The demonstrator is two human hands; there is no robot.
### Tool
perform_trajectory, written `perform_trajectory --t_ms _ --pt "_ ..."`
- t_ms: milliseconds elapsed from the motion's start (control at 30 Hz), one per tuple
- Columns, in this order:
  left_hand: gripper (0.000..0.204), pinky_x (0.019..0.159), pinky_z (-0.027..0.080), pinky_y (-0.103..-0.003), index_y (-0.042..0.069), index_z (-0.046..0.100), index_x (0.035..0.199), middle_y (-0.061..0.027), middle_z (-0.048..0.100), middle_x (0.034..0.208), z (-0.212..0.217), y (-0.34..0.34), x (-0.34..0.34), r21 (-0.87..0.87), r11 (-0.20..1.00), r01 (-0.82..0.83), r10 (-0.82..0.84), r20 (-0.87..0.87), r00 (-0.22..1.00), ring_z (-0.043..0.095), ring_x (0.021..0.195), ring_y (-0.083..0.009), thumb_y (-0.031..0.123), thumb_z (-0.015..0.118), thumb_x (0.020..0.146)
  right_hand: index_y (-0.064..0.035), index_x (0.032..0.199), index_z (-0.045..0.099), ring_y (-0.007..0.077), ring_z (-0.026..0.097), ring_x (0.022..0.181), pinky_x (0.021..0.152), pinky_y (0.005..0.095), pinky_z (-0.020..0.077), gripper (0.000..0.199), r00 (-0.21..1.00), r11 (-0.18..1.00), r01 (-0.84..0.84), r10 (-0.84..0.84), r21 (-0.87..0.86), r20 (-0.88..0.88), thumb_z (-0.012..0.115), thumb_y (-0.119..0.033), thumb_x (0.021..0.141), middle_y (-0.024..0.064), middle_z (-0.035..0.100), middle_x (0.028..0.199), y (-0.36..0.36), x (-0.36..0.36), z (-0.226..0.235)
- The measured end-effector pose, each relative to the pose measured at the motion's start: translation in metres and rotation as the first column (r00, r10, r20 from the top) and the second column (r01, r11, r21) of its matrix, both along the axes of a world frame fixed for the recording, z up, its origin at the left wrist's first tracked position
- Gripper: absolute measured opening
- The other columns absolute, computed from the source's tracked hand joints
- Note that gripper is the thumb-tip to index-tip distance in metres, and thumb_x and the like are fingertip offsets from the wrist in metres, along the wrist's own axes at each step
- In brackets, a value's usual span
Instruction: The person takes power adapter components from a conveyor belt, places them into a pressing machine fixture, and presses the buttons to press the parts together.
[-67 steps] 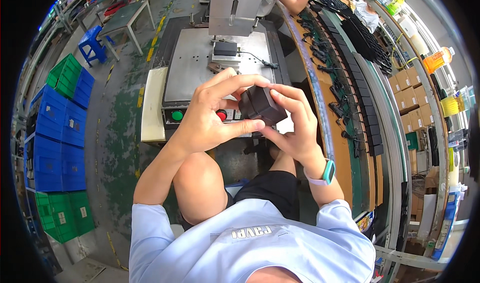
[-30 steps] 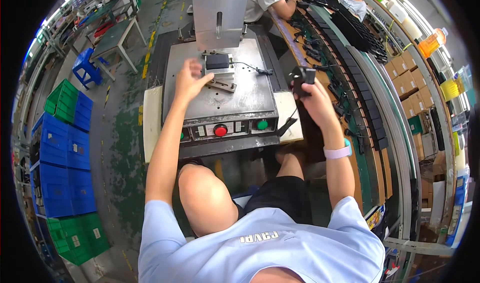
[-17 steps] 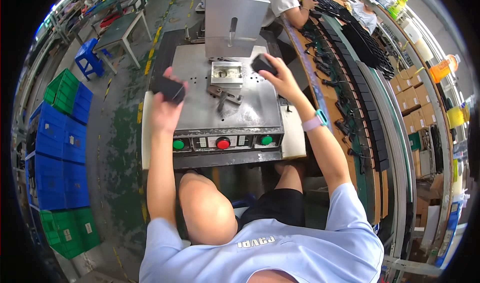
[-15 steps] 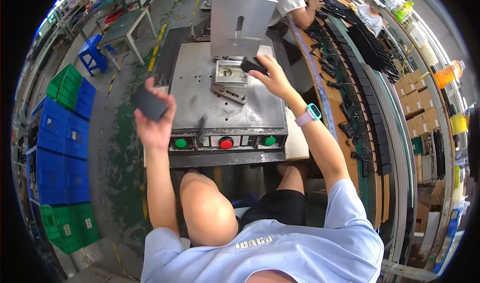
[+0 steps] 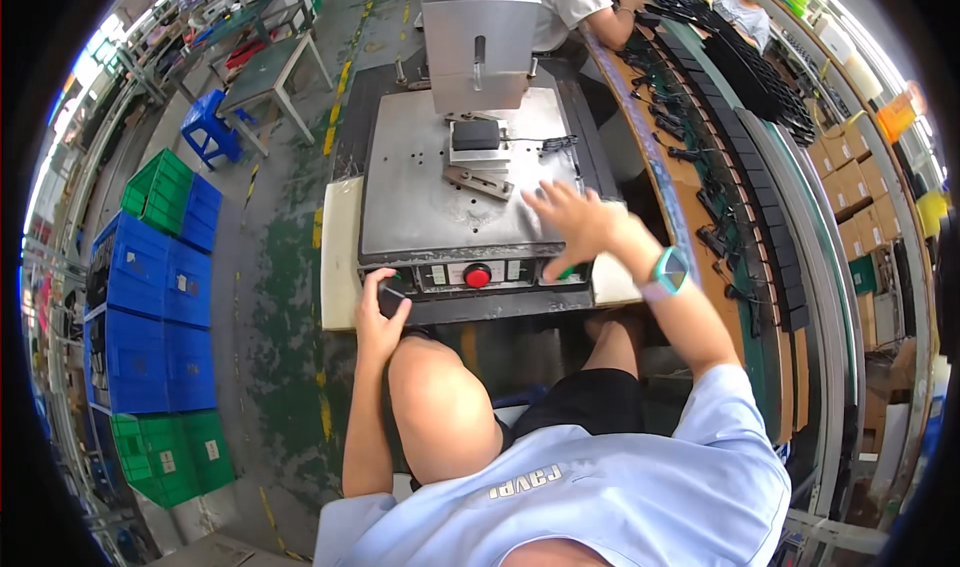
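The left grip [image 5: 382, 315] is curled around a black block [image 5: 393, 298]; the right grip [image 5: 582, 229], spread and empty, has a black case [image 5: 476, 136] ahead and leftward.

Held block [image 5: 392, 302] is black, press plate [image 5: 410, 192] silvery, middle button [image 5: 477, 277] bright red, shirt [image 5: 640, 467] pale blue, crates [image 5: 135, 357] blue and green, floor [image 5: 285, 377] patchy green-grey with yellow lines [image 5: 340, 102] lol.

Gripping black case [image 5: 392, 302] in left hand [image 5: 377, 320], splaying right hand [image 5: 588, 229] by green button [image 5: 567, 272], also got corded black adapter [image 5: 476, 135] parked on metal fixture [image 5: 479, 156]
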State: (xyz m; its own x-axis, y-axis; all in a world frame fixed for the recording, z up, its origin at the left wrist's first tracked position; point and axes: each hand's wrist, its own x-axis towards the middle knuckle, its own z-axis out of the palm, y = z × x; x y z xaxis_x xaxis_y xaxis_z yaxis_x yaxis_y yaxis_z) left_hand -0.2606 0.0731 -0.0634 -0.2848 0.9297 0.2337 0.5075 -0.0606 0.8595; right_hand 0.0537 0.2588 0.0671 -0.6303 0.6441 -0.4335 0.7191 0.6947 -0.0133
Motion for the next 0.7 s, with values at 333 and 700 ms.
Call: perform_trajectory --t_ms 333,700 --pt "0.048 0.092 0.050 -0.029 0.008 0.054 0.125 -0.0044 0.059 0.108 0.143 0.052 0.084 0.241 0.907 0.345 -0.420 0.485 0.767 0.058 0.102 -0.0146 -0.003 0.074 0.083 0.0024 0.159 0.017 0.0343 0.041 0.144 0.119 0.0417 0.0343 0.118 0.197 0.952 -0.287 -0.051 -0.107 -0.979 0.091 -0.039 0.077 0.0300 0.036 0.153 -0.080 -0.048 -0.011" --pt "0.087 0.121 0.024 -0.051 0.014 0.015 0.165 -0.0218 0.037 0.159 0.196 0.054 0.111 -0.215 0.605 0.767 -0.765 0.110 0.635 0.032 0.150 -0.0358 0.058 0.052 0.100 0.0017 0.129 0.055 0.0330 0.065 0.107 0.092 0.0422 0.0508 0.065 0.336 0.904 0.393 0.025 0.165 -0.942 0.078 -0.045 0.090 0.0222 0.066 0.114 -0.049 0.157 0.106"
